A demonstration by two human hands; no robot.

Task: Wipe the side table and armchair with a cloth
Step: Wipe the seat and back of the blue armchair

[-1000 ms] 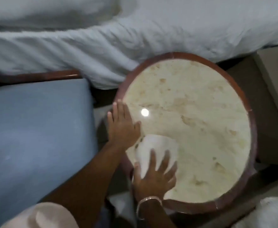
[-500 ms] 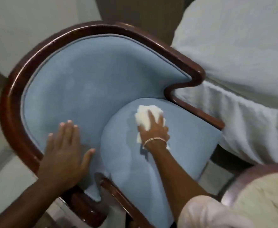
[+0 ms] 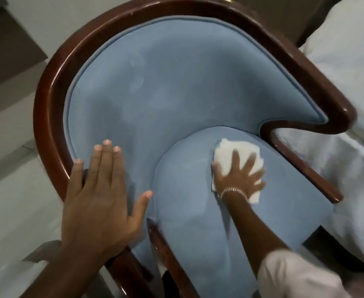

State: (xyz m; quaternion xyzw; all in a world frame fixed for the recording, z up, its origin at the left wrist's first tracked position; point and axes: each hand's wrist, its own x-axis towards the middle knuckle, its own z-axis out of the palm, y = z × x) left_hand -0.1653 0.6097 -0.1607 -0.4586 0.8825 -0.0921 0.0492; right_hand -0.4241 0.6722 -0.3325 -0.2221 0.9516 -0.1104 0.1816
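A blue upholstered armchair with a curved dark wooden frame fills the view. My right hand, a bracelet on its wrist, lies flat with spread fingers on a white cloth, pressing it onto the seat cushion near its back right edge. Resting flat on the left armrest padding and frame is my left hand, fingers apart, holding nothing. The side table is out of view.
A bed with white linen stands close against the chair's right side. Pale floor lies to the left, with a dark furniture edge at the upper left.
The view swung from the round side table to the armchair. My right hand carried the cloth onto the seat cushion and has slid it rightward; my left hand moved onto the left armrest.
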